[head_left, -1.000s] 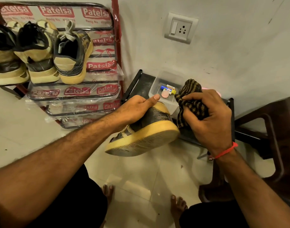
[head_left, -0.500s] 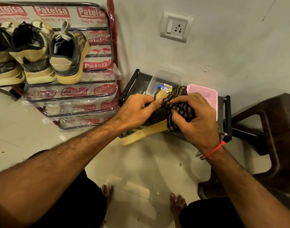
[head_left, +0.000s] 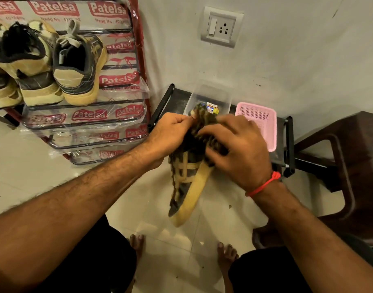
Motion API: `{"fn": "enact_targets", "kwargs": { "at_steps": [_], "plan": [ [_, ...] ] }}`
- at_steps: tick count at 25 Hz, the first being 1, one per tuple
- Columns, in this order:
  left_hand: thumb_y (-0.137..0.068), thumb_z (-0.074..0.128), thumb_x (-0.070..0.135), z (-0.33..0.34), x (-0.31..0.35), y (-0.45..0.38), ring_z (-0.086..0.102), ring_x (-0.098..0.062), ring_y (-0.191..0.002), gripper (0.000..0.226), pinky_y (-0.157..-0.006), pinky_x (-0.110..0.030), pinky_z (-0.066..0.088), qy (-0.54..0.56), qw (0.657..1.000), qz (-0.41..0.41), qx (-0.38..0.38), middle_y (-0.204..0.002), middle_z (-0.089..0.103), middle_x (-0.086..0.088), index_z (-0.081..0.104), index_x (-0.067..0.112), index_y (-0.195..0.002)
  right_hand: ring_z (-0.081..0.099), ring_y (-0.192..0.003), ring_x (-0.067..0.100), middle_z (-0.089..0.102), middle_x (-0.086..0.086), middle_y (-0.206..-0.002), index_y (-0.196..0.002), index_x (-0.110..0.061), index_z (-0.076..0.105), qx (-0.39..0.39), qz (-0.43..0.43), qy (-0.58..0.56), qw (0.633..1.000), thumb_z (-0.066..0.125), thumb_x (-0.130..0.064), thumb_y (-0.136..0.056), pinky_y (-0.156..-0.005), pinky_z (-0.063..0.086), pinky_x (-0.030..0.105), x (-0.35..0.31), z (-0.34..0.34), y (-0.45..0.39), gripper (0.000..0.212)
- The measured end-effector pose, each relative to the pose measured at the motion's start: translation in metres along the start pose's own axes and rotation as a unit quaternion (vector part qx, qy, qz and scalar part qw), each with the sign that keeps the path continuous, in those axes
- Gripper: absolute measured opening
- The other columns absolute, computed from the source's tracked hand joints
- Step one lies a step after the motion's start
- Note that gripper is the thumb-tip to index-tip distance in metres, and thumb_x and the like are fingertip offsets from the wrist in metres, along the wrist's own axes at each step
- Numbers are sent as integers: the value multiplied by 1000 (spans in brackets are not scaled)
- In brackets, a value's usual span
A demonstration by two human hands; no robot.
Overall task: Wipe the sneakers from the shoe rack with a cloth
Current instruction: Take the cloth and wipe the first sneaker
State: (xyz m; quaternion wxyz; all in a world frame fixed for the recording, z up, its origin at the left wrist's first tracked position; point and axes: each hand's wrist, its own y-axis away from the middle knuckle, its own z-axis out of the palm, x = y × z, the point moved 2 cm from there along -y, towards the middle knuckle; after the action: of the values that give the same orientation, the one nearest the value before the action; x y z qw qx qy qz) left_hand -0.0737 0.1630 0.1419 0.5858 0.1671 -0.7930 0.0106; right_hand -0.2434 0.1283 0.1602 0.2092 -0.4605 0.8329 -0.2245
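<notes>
While two hands (head_left: 172,134) (head_left: 238,153) hold one sneaker (head_left: 187,187) — three racked sneakers (head_left: 54,66).

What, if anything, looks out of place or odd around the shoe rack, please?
The rack is still in its torn printed plastic wrap, which hangs loose off the lower shelves. The wall has dark scuffs. Otherwise nothing stands out: three sneakers sit heel-out in a row.

The shoe rack (head_left: 137,60) stands on the tiled floor (head_left: 22,176) and carries three sneakers (head_left: 79,68) on its top shelf, heels outward, side by side.
</notes>
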Motion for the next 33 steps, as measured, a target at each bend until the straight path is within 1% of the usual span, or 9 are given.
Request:
{"fn": "enact_targets", "kwargs": {
  "at_steps": [5,8,11,15,19,21,23,28,33],
  "plan": [
    [-101,52,50,22,-5,8,66,-41,-70,56,-65,-55,57,-23,997,70,32,-76,70,-23,71,0,-85,59,-100,17,68,5,-102,-106,-13,72,65,158,-132,976,72,-8,-80,-91,47,29,27,-5,-5,26],
    [-100,51,39,17,-13,6,63,-36,-69,41,-66,-51,56,15,993,101,66,-74,70,-15,71,8,-81,60,-104,14,66,6,-105,-106,-11,72,58,116,-193,973,70,-10,-80,-94,47,23,-2,-2,-4,26],
    [-105,49,20,7,-12,3,69,-32,-83,31,-77,-48,57,85,990,66,87,-85,72,-14,71,6,-90,55,-120,25,65,10,-110,-108,-8,72,27,68,-198,977,70,-18,-81,-106,44,38,-28,8,5,29],
    [-105,49,19,9,-2,7,68,-16,-74,30,-64,-31,55,137,990,35,28,-79,72,-8,73,7,-91,53,-113,31,64,10,-103,-108,-14,71,29,9,-87,996,69,-22,-81,-99,38,43,-16,5,3,29],
    [-104,54,30,38,-1,22,60,-13,-58,40,-53,-28,47,13,989,147,-32,-64,65,-5,70,4,-79,59,-98,17,66,-2,-99,-101,-16,71,91,176,-107,974,67,-19,-78,-91,49,40,35,-12,-12,24],
    [-103,55,33,42,-2,26,52,-8,-51,43,-50,-28,42,9,986,163,-16,-56,56,4,65,10,-69,60,-96,9,68,-2,-100,-101,-14,71,91,193,-150,965,70,-15,-80,-91,49,23,30,-10,-8,22],
    [-100,54,40,39,-4,25,53,-21,-52,49,-50,-38,42,36,987,159,-2,-58,57,-12,63,3,-69,60,-97,7,68,0,-101,-103,-12,71,90,182,-172,964,71,-12,-82,-90,45,13,19,-7,-5,21],
    [-95,54,49,35,-9,24,58,-47,-66,58,-59,-54,48,113,988,105,15,-76,61,-33,65,-7,-82,62,-99,14,67,5,-102,-104,-9,71,93,161,-180,966,70,-11,-83,-91,47,19,6,-3,-4,22],
    [-105,49,23,32,-12,18,65,-14,-69,36,-62,-31,52,241,968,-20,68,-73,69,-5,73,8,-83,59,-97,18,65,4,-98,-101,-12,70,83,135,-189,969,65,-17,-82,-87,51,34,-17,3,1,21]
  ]
}}
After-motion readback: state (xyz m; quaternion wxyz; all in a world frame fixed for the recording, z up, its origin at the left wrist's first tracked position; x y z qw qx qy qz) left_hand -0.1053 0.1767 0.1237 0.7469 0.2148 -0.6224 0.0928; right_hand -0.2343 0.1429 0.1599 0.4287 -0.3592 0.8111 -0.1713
